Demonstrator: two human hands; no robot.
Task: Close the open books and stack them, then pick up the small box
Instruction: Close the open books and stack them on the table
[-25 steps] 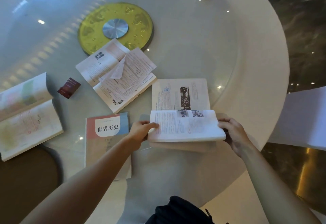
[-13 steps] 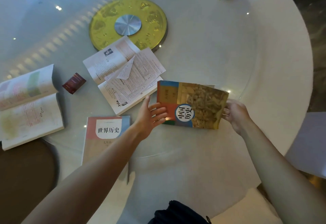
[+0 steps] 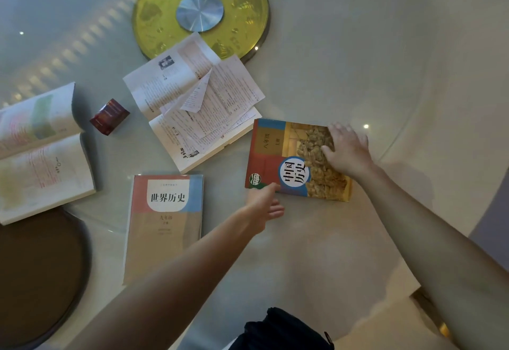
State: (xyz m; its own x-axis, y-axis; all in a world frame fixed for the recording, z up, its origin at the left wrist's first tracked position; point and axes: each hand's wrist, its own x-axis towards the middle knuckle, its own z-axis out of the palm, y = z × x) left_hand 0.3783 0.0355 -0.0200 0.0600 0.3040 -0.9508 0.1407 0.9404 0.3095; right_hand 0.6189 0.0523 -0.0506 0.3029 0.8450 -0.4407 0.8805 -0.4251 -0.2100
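Observation:
A closed book with a red, blue and ochre cover (image 3: 286, 156) lies flat on the table, right of centre. My right hand (image 3: 347, 149) rests palm down on its far right part. My left hand (image 3: 264, 204) touches its near left corner, thumb at the edge. Another closed book (image 3: 165, 225) lies to the left, nearer to me. An open book with loose folded pages (image 3: 192, 104) sits behind them. A second open book (image 3: 41, 151) lies at the far left. The small dark red box (image 3: 109, 115) stands between the two open books.
A yellow disc with a silver hub (image 3: 201, 12) sits at the middle of the round glass-topped table (image 3: 358, 46). A dark brown round seat (image 3: 35, 275) is at the lower left. The table's curved edge runs down the right side.
The open book I held was shut and turned cover up, then laid flat on the table. My right hand moved on top of it and my left hand went to its near corner.

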